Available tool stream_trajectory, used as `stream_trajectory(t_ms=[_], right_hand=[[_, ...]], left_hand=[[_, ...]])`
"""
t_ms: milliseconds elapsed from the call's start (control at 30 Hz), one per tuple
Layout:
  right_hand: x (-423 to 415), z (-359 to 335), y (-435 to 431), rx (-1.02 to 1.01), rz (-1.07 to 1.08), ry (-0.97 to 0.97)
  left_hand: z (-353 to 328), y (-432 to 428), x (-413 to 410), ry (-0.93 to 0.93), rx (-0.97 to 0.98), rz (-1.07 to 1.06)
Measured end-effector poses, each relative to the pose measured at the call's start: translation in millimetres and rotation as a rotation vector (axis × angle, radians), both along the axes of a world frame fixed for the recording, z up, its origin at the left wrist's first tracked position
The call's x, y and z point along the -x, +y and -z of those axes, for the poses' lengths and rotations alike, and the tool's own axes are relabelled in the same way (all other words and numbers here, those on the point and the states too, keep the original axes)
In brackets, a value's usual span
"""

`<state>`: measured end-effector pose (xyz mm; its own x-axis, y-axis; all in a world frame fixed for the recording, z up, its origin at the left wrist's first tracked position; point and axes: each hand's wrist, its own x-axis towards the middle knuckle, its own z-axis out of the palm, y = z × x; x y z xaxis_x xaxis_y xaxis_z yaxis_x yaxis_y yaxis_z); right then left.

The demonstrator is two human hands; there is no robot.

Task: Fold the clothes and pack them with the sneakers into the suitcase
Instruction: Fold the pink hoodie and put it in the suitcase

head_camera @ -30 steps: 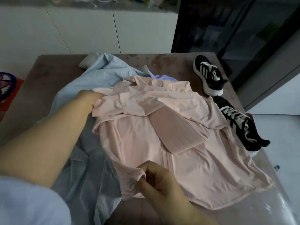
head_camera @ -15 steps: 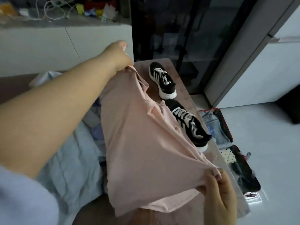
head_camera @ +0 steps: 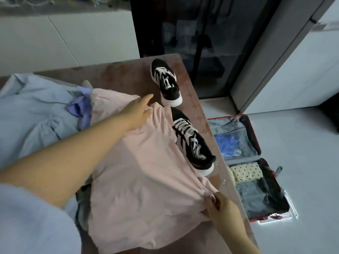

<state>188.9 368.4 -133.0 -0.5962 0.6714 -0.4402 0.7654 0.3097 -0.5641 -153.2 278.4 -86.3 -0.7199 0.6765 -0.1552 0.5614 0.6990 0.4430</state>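
At the left of the frame a light blue garment (head_camera: 36, 114) lies rumpled and unfolded on the desk (head_camera: 128, 74), with a small lavender piece (head_camera: 80, 109) bunched at its right edge. Centre frame, the pink garment (head_camera: 146, 171) is spread flat. The left hand (head_camera: 139, 110) rests on its upper edge with fingers straight and wide, pressing the cloth down. At lower right the right hand (head_camera: 218, 204) pinches the garment's corner and draws it taut. This looks like the smoothing step before the first fold. The next move likely calls for carrying that pinched corner across without catching the nearer sneaker (head_camera: 194, 142), which the cloth's right edge touches. The farther sneaker (head_camera: 166, 83) stands above it, just apart from the cloth. At far right the suitcase (head_camera: 254, 136) lies open on the floor, partly packed, a spotted folded cloth (head_camera: 245, 171) inside.
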Motion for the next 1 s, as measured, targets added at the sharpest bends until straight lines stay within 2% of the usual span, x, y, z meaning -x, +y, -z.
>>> stream_trajectory(t_ms=[67,100,167,233,300,367,433,467,533,567,700,767,833,900,1000], right_hand=[[-4.6,-1.8,1.3,-0.049,-0.077,-0.067],[-4.8,-3.7,2.2,-0.089,-0.112,-0.107],[-4.8,-2.6,3.4,-0.189,-0.177,-0.164],[-0.6,-3.6,4.0,-0.223,-0.233,-0.246],[6.5,-7.4,5.8,-0.223,-0.257,-0.303],[14.7,-15.6,6.9,-0.282,-0.273,-0.200],[26.5,-25.0,7.4,-0.401,-0.517,-0.059],[35.9,-28.0,6.1,-0.399,-0.693,-0.098],[65.4,-42.8,5.7,-0.299,-0.859,-0.245],[82.0,-49.2,7.6,-0.261,-0.892,-0.247],[176.5,-88.9,18.4,-0.308,-0.824,0.210],[234.0,-99.4,24.8,-0.308,-0.866,0.260],[291.6,-92.9,32.1,-0.304,-0.889,0.232],[334.8,-74.2,36.5,-0.285,-0.897,0.146],[373.5,-38.5,39.3,-0.116,-0.889,0.008]], left_hand=[[-5.1,-27.1,10.1,0.209,0.135,0.101],[-6.2,-42.5,14.0,0.256,0.212,0.117],[-4.1,-70.8,18.2,0.245,0.340,0.101],[5.2,-92.7,13.9,0.230,0.378,0.094],[15.5,-106.1,6.4,0.312,0.270,0.091],[16.8,-109.0,6.4,0.392,0.116,0.013],[14.2,-107.6,17.7,0.410,-0.002,-0.131],[12.5,-106.9,25.8,0.396,-0.042,-0.203],[8.3,-105.5,42.8,0.326,-0.098,-0.357],[5.9,-104.8,52.4,0.253,-0.130,-0.436],[2.6,-102.9,87.5,-0.136,-0.237,-0.605],[2.3,-102.2,95.7,-0.145,-0.254,-0.575],[1.7,-102.0,103.7,-0.111,-0.182,-0.507],[-0.7,-101.0,110.0,-0.115,-0.027,-0.425],[-8.6,-98.6,113.1,-0.118,0.219,-0.352]])
